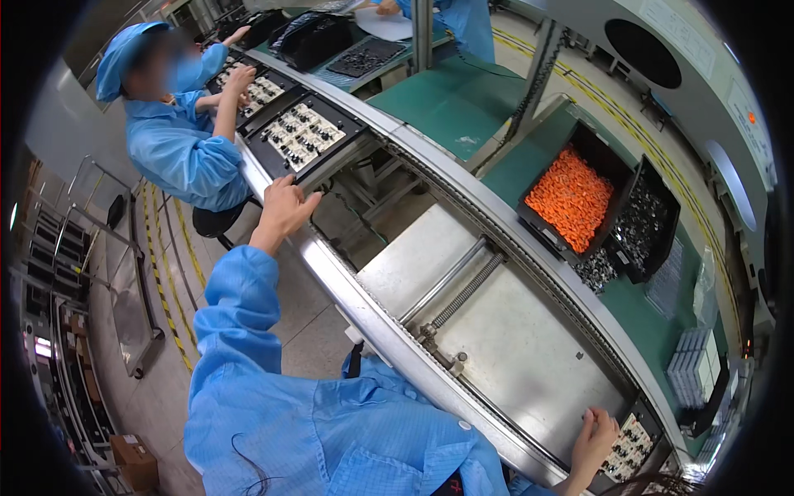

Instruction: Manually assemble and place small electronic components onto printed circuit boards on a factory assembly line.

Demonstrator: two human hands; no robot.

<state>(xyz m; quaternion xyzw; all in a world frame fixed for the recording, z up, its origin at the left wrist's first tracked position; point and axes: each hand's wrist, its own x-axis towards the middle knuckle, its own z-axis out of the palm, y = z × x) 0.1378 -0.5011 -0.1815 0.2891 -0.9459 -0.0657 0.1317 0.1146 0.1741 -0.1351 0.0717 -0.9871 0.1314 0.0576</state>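
Observation:
My left hand (pixel 284 215) is at the near rail of the conveyor, thumb spread away from its fingers. Its fingertips reach the near corner of a black tray (pixel 354 132) carrying several cream circuit boards (pixel 302 134) with small dark parts; whether they touch it I cannot tell. At the lower right, my right hand (pixel 594 445) lies beside another black tray (pixel 659 461) with similar cream boards (pixel 630 444). Its fingers are loosely bent and somewhat apart, with nothing visible in them. Part of this second tray is hidden by the hand and the picture's rim.
Between the trays, the conveyor (pixel 496 217) exposes a metal plate (pixel 538 355) with a rod and spring (pixel 467 289). Beyond are a black bin of orange parts (pixel 571 198) and a bin of dark parts (pixel 649 215). A co-worker in blue (pixel 178 153) works at the upper left.

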